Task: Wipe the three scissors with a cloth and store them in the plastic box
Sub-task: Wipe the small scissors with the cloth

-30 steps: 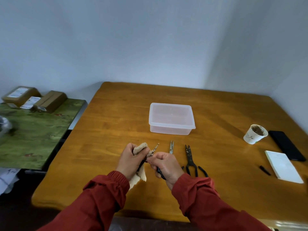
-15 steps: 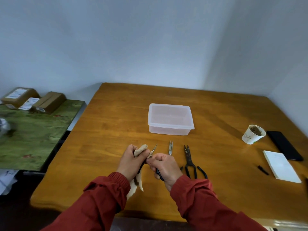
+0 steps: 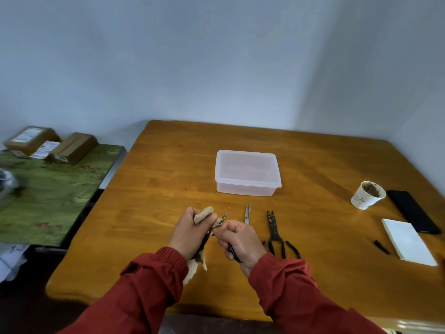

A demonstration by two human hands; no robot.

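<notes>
Here, the left hand [image 3: 190, 233] is gripping a beige cloth [image 3: 203, 214]. Its fingers are curling tightly round the wad, so one end is sticking up above the knuckles and the loose tail is hanging below the wrist. The right hand [image 3: 240, 241] is meeting it fingertip to fingertip. Its fingers are curling round the black handle of the held scissors [image 3: 225, 213], with thumb and forefinger pinching close to where the cloth is wrapping the blades. Only the blade tip is showing, pointing up and away just beyond the left thumb; whether the blades are parted is too small to tell.

Just past the right hand's knuckles the silver scissors [image 3: 247, 213] are lying on the wooden table [image 3: 168, 177], tips pointing away and handles hiding behind the hand. Beside that hand's outer edge the black scissors [image 3: 274, 231] are lying apart from the fingers, their looped handles spreading toward the sleeve. Farther out, beyond both sets of fingertips, the plastic box [image 3: 248, 173] is sitting with its lid on, well apart from either hand.

Far to the right of the right fingers, a paper cup [image 3: 367, 195], a dark phone [image 3: 414, 213], a white notepad [image 3: 407, 241] and a small black pen cap [image 3: 381, 247] are resting. Well to the left of the left hand, a green side table [image 3: 55, 189] is carrying cardboard boxes [image 3: 31, 139].
</notes>
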